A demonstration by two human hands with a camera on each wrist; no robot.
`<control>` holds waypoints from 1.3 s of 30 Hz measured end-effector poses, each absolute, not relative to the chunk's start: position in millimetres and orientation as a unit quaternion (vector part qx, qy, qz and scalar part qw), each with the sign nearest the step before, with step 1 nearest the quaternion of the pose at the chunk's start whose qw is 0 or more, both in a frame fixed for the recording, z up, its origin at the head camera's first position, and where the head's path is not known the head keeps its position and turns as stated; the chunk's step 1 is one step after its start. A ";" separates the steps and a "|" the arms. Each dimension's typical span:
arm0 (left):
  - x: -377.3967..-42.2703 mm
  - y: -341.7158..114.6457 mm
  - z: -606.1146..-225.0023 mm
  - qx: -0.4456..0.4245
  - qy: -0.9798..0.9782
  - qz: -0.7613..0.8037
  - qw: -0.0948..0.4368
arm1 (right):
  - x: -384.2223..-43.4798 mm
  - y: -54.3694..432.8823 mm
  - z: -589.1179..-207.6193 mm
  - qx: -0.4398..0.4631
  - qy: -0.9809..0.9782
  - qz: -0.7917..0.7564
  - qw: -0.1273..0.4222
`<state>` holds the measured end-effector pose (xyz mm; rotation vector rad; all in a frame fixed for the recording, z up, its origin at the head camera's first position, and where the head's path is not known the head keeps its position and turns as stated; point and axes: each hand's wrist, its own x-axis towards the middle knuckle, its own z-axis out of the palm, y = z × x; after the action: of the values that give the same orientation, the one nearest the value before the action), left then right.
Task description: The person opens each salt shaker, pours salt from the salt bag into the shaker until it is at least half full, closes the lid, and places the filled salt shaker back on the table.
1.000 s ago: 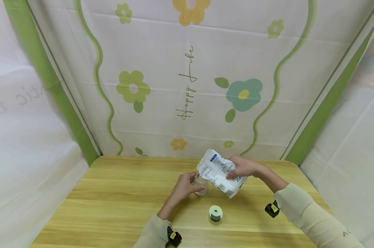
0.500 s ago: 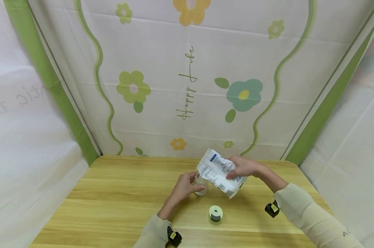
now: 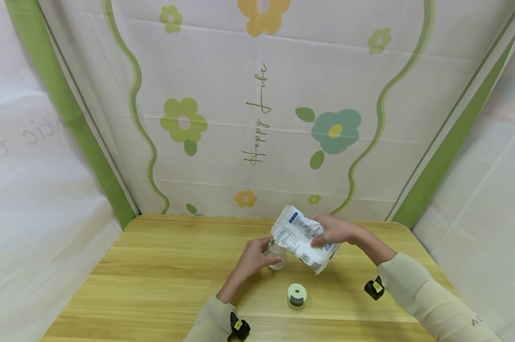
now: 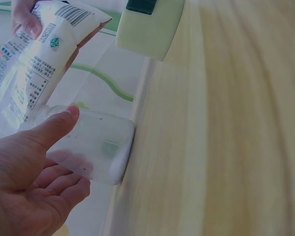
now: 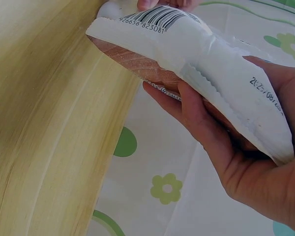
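My left hand (image 3: 252,257) curls around a clear jar (image 4: 103,142) that stands upright on the table, thumb on one side and fingers on the other. My right hand (image 3: 337,231) grips a white printed plastic bag (image 3: 297,240) with a barcode, holding it up off the table. The bag is tilted, its left end right at the mouth of the jar and partly covering it in the head view. A reddish-brown side of the bag shows in the right wrist view. Nearer the front lies a round pale green lid (image 3: 297,293) with a dark grey tab.
A wooden table (image 3: 163,285) lies under the hands. Behind it hangs a white curtain (image 3: 223,95) with printed flowers, and more curtain closes off both sides. The back table edge runs close behind the bag.
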<state>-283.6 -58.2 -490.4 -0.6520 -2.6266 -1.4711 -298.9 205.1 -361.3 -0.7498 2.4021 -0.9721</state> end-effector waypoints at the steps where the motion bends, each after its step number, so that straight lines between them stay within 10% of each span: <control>1: -283.6 -58.2 -490.2 -0.211 -0.853 -0.477 0.031 | -298.8 205.1 -361.2 -0.270 0.869 -0.351 0.220; 39: -284.1 -58.3 -490.5 -0.213 -0.853 -0.476 0.034 | -297.7 204.7 -360.7 -0.268 0.869 -0.352 0.222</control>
<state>-284.1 -58.3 -490.5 -0.6539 -2.6232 -1.4639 -297.7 204.7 -360.7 -0.7400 2.3996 -0.9724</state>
